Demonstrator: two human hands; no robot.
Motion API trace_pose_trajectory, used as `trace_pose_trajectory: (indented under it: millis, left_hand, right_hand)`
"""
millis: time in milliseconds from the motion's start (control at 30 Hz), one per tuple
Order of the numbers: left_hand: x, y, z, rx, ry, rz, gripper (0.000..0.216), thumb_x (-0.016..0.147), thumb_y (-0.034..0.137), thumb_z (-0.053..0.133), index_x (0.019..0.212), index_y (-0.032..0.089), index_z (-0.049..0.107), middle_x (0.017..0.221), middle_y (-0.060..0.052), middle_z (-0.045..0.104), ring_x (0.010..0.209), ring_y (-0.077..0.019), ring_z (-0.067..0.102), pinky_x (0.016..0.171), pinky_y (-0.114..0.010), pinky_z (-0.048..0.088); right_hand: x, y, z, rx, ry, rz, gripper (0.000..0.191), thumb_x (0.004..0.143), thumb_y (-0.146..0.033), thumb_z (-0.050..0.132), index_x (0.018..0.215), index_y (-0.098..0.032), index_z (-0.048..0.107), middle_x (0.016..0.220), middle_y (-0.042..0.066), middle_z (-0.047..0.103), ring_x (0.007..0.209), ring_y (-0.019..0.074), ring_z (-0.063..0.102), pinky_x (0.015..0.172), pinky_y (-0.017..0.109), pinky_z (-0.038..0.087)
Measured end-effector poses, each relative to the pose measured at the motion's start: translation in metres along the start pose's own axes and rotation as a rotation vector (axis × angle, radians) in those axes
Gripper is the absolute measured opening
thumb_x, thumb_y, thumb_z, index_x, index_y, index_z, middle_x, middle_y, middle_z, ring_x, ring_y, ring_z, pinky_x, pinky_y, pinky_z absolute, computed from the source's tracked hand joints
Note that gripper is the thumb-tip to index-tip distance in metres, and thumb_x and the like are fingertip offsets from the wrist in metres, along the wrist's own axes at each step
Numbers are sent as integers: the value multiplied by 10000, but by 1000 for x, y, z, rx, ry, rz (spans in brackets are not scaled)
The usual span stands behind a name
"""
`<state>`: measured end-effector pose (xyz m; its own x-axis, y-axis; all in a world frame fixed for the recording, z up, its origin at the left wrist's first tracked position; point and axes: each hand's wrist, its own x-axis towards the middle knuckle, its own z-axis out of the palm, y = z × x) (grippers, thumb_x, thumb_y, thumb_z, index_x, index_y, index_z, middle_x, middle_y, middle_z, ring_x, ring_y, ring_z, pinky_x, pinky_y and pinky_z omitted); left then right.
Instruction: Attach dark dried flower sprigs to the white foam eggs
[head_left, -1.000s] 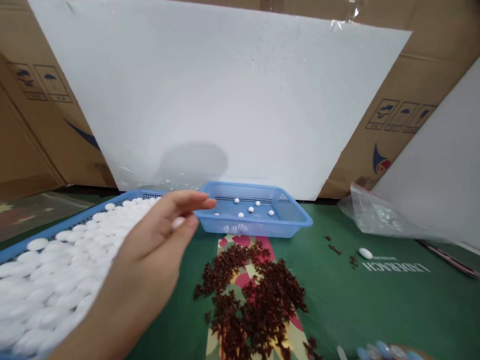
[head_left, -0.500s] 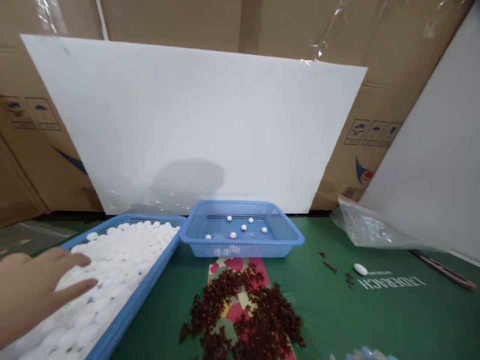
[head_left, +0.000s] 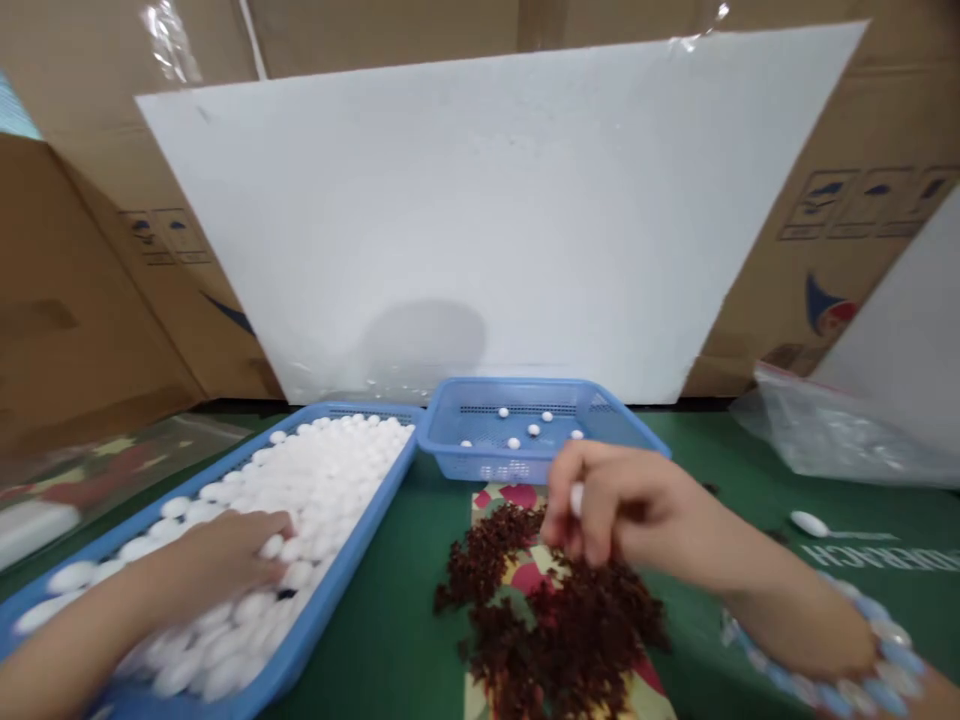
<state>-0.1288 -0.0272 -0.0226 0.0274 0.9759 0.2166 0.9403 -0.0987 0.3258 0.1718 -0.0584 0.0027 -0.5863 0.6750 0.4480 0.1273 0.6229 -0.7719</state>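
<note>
Newly in view, my right hand [head_left: 622, 515] pinches a white bead [head_left: 576, 497] over the red-brown pile [head_left: 555, 620], left hand [head_left: 225, 555] loose on the beads [head_left: 330, 470] in the tray [head_left: 349, 560] (grip unclear); picking step, I judge, needing fine pinches.

White oval pellets [head_left: 330, 470]: heaped, filling the long blue plastic tray [head_left: 360, 560] at left.
Single white pellet [head_left: 577, 497]: pinched in right hand [head_left: 622, 515], above dark red-brown crumbled pile [head_left: 555, 620].
</note>
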Motion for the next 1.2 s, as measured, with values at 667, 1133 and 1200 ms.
trace_pose_trajectory:
  millis: [667,1133,1200]
  left_hand:
    - [-6,53,-26,-357,-47,61,132,675,320,350,618,201,348,751,0,432,639,-134,388,558,-242,305]
    - [-18,146,-5,-1508,-300,-28,208,685,282,393,518,171,448,441,49,316,409,-56,289,402,-168,267]
    - [-20,155,-4,-1520,-283,-62,156,657,278,444,554,175,498,451,48,365,415,-47,308,405,-154,279]
  right_hand:
    - [11,70,42,-849,-396,225,217,643,-113,452,827,-176,550,815,69,547,723,210,530,605,331,418]
    - [21,45,31,-959,-402,232,118,638,-155,446,666,-167,559,808,36,545,660,151,516,498,223,354]
    - [20,40,27,-917,-343,201,91,618,-153,445,623,-159,535,761,21,529,638,125,489,492,206,336]
